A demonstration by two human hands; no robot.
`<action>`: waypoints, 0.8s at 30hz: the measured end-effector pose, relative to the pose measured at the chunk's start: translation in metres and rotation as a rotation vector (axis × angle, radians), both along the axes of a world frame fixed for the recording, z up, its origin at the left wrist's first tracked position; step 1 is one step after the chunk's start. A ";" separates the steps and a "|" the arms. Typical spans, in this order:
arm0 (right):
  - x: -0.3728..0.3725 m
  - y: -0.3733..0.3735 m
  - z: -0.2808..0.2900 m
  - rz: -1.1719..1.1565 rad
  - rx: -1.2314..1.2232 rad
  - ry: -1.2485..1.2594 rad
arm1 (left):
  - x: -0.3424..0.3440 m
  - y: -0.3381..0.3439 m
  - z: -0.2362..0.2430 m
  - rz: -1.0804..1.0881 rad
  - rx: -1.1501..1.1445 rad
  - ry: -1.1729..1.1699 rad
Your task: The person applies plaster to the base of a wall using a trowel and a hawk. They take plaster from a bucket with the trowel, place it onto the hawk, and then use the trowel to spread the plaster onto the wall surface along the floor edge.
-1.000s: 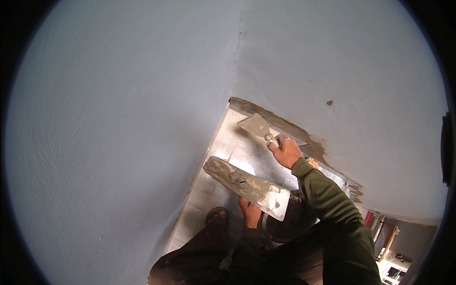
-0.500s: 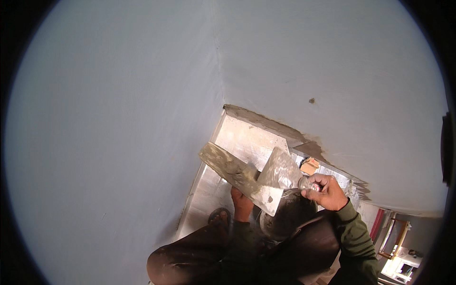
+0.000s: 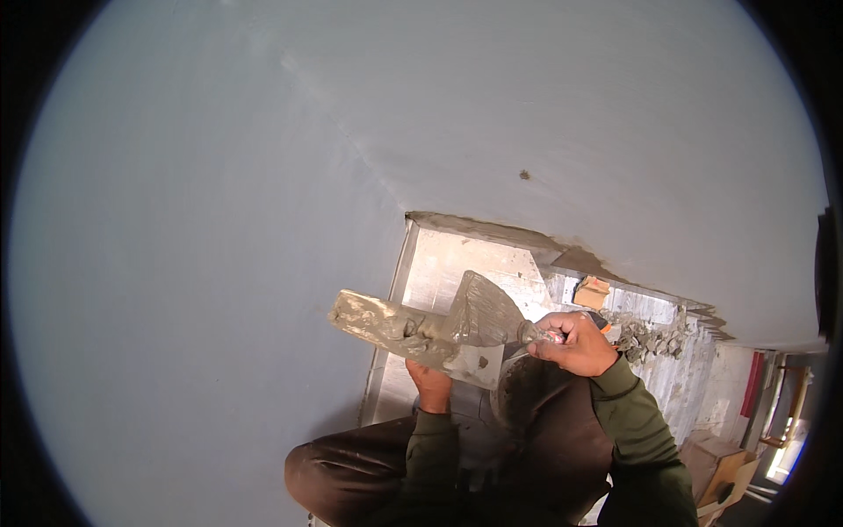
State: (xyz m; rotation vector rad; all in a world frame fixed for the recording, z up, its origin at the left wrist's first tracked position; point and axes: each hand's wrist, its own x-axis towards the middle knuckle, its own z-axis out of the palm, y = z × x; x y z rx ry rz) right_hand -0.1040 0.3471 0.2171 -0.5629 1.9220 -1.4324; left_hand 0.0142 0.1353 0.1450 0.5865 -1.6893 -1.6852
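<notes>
My left hand [image 3: 428, 384] is closed beneath a long metal plastering trowel [image 3: 382, 326], held flat and carrying wet grey mortar. My right hand [image 3: 578, 350] grips the handle of a wide scraper [image 3: 485, 303], whose mortar-smeared blade rests on or just over the trowel. Below both tools sits a dark bucket [image 3: 515, 397] between my legs, partly hidden by them. Ahead, a band of darker mortar [image 3: 474, 226] runs along the bottom edge of the right wall.
Pale walls [image 3: 176, 246] meet in a corner above the light floor [image 3: 448, 252]. On the right lie a tan block [image 3: 592, 293] and grey rubble [image 3: 656, 338]. A cardboard box [image 3: 713, 470] and a wooden frame [image 3: 786, 404] stand at the lower right.
The scraper has moved from near the wall's patched edge down onto the trowel. The trowel has shifted left, and the view has turned, showing more floor and rubble on the right.
</notes>
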 end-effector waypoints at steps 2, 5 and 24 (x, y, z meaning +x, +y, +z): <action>0.000 0.003 -0.006 -0.051 -0.050 0.041 | -0.003 -0.001 0.014 -0.026 -0.095 -0.017; -0.001 0.009 -0.013 -0.165 -0.090 0.061 | -0.004 0.003 0.021 -0.001 -0.206 -0.039; 0.085 0.020 -0.027 -0.433 -0.305 -0.116 | 0.003 0.000 0.041 -0.057 -0.475 0.049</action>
